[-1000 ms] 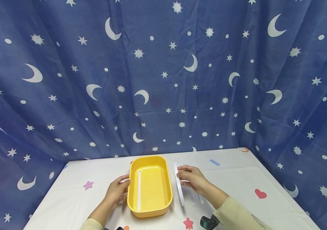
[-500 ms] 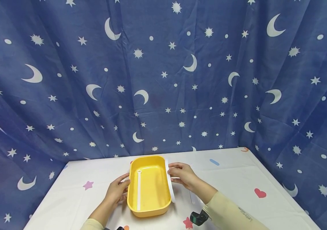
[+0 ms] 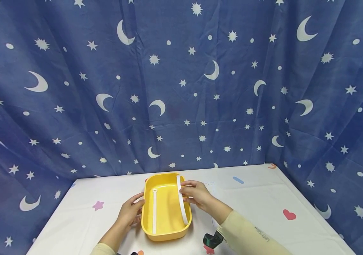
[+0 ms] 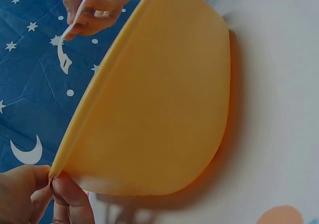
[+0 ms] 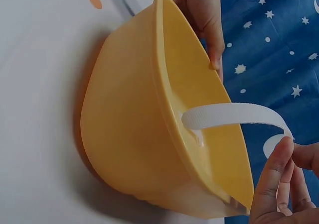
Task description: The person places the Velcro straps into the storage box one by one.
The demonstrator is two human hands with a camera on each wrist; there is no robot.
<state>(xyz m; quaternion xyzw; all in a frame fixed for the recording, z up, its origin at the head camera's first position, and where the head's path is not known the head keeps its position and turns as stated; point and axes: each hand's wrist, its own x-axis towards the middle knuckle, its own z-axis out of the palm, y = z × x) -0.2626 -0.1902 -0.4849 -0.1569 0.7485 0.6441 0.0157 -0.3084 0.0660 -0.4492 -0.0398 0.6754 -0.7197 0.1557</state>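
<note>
A: Item one, yellow tub (image 3: 165, 207). Location?
B: On the worktop (image 3: 258, 198), centre front. Left hand (image 3: 131, 212) holds its near-left rim, fingers (image 4: 70, 199) pinching the edge.
A: Handling?
B: Likely light, stiff plastic with smooth walls; the rim is the best hold.
A: Item two?
B: White strip (image 3: 182, 202), pinched at its upper end by the right hand (image 3: 197, 194), fingers (image 5: 276, 176) closed on it; lower end inside the tub at the right wall. Looks thin, flexible, bows easily; take it near an end.
A: Other contents?
B: Second white strip (image 3: 154, 210), lying flat inside, left of centre.
</note>
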